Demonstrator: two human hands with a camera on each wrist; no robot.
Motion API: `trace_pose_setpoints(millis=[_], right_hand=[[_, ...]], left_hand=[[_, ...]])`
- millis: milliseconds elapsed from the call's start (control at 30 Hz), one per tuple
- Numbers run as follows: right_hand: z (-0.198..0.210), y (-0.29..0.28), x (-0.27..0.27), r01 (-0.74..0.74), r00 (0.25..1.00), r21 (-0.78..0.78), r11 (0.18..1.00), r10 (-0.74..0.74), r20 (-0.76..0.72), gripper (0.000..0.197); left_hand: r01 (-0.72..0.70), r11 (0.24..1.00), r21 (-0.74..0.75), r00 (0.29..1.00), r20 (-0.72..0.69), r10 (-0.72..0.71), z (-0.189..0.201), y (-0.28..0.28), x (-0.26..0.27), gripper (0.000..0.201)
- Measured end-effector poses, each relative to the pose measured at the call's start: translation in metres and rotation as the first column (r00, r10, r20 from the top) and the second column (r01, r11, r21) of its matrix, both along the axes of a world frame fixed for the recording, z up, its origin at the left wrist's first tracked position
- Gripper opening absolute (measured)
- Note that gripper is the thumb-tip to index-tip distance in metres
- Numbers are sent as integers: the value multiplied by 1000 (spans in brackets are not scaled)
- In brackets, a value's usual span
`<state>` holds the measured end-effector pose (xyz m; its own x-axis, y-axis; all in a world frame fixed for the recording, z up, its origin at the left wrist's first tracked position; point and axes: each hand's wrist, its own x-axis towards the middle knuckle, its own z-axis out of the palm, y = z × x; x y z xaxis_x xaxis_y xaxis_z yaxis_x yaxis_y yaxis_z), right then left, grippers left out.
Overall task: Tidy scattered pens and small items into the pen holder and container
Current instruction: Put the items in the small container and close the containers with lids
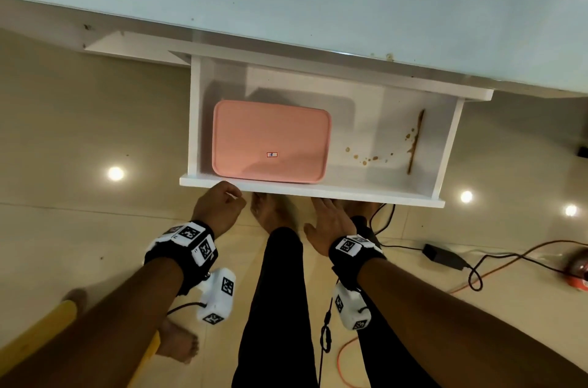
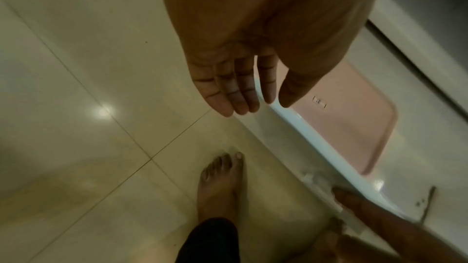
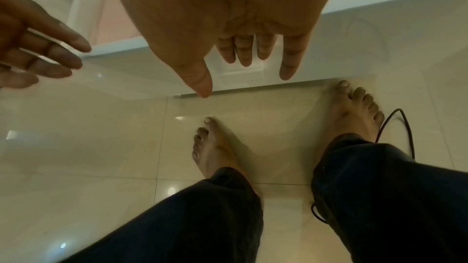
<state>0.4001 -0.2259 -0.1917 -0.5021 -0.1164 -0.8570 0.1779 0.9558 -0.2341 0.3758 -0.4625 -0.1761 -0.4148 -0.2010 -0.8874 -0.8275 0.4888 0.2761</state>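
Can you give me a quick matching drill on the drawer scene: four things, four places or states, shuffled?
Things:
1. pink container
2. brown stains
3. left hand
4. black adapter

Places or states:
A. on the floor, at the right
B. lid on, in the drawer's left half
C. open, at the drawer's front edge
D. on the drawer's bare bottom, right half

Pairs: 1-B, 2-D, 3-C, 4-A

The pink lid [image 1: 270, 141] hides whatever is under it. Its tiny label [image 1: 271, 154] is too small to read. The drawer's [image 1: 311, 192] front covers the right hand's [image 1: 329, 225] fingertips, mid-frame.
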Motion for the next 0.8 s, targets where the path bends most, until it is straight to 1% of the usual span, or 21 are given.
trace_pose_setpoints(millis=[67,133,200,300,367,433,467,533,633,700,733,800], right_hand=[[-3,-3,-5,55,998,15,998,-55,-2,73],[-5,-2,-12,98,995,19,995,-97,-19,65],[-7,0,-24,84,995,6,996,-84,-51,62],[-12,7,-49,39,993,-5,999,-39,-107,64],[-15,10,-71,12,988,-8,1000,-13,-151,66],[-20,12,-93,23,984,-16,1000,-26,-175,68],[-24,12,-105,31,983,-14,999,-33,-179,70],[-32,11,-127,34,984,-2,999,-34,-173,78],[-38,10,-157,11,988,31,999,-6,-155,86],[-41,9,-179,3,986,24,1000,1,-169,86],[-42,9,-190,1,985,20,1000,3,-174,86],[-43,9,-208,3,984,24,1000,1,-181,85]], left_hand=[[28,999,-27,998,-55,-30,-5,2,9,18],[65,997,-46,984,-165,-72,-9,5,9,22],[107,993,-59,965,-232,-118,-12,6,4,27],[196,977,-87,919,-330,-214,-14,7,-9,42],[264,959,-107,891,-353,-285,-16,8,-22,54],[272,955,-120,889,-348,-297,-19,9,-39,60],[248,962,-116,896,-350,-274,-20,10,-50,61],[143,987,-79,919,-360,-162,-19,12,-73,55],[-56,998,3,944,-325,54,-18,14,-104,29],[-133,989,64,938,-313,147,-15,14,-118,19],[-147,986,83,935,-313,166,-13,15,-122,17],[-131,988,80,930,-336,151,-9,17,-128,16]])
